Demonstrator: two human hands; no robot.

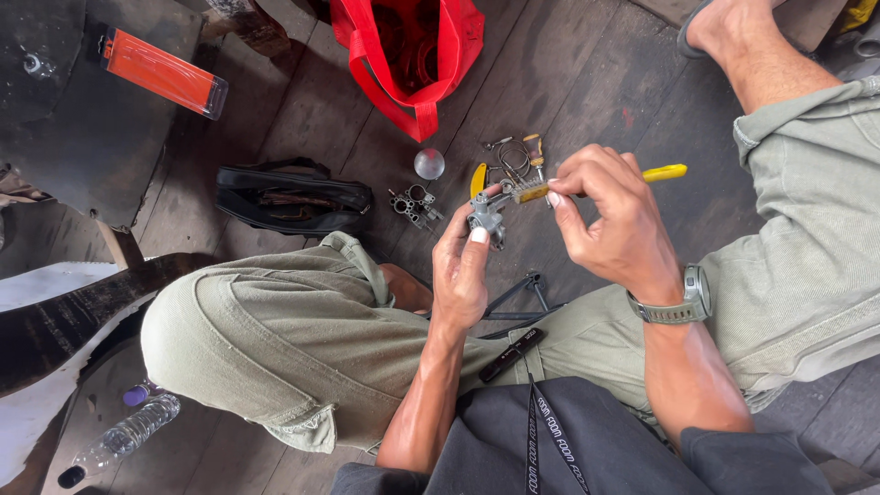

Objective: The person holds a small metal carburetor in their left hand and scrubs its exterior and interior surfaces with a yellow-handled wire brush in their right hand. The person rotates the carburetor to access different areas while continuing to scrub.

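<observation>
My left hand (461, 266) grips a small grey metal engine part (486, 217), held up above my lap. My right hand (605, 215) holds a yellow-handled brush (665, 172) whose bristle head (530, 192) rests against the top of that part. A watch sits on my right wrist (687, 298). I sit cross-legged in olive trousers on a dark wooden plank floor.
On the floor beyond my hands lie another small metal part (414, 203), a clear round ball (429, 164), yellow pliers (478, 179) and wire bits (515, 156). A black pouch (293, 197), red bag (412, 55), orange case (163, 71) and plastic bottle (124, 438) surround me.
</observation>
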